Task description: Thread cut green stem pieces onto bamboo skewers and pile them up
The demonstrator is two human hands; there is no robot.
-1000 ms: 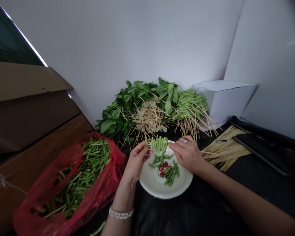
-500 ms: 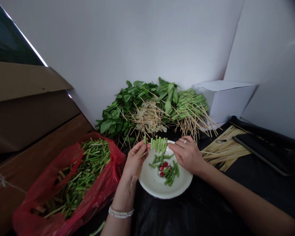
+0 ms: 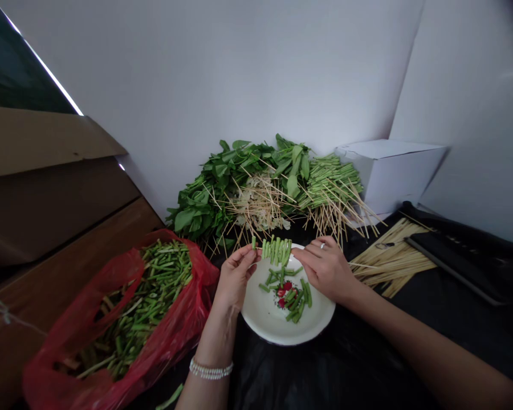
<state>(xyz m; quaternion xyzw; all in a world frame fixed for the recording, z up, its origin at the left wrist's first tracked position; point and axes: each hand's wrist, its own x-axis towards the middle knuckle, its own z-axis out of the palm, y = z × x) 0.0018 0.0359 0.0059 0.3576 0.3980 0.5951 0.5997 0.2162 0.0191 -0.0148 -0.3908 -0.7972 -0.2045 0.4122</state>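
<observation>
Over the far rim of a white bowl (image 3: 260,324), my right hand (image 3: 327,267) is closed on a thin skewer that bears a row of short green stem pieces (image 3: 276,250). My left hand (image 3: 239,270) pinches a single green stem piece (image 3: 253,243) at the skewer's left end. A small gap parts this piece from the row. Loose cut stem pieces (image 3: 299,307) lie in the bowl, over a red flower print (image 3: 281,302).
At my left, a red plastic bag (image 3: 200,273) holds many cut stems (image 3: 141,324). Behind the bowl lie leafy greens (image 3: 196,205), skewered pale pieces (image 3: 259,196) and skewered stems (image 3: 331,179). Bare skewers (image 3: 393,256), a black case (image 3: 453,267) and a white box (image 3: 393,176) are at right.
The stem piece in my left hand has shifted very slightly and stands a little more upright. My right hand and the row on the skewer look the same.
</observation>
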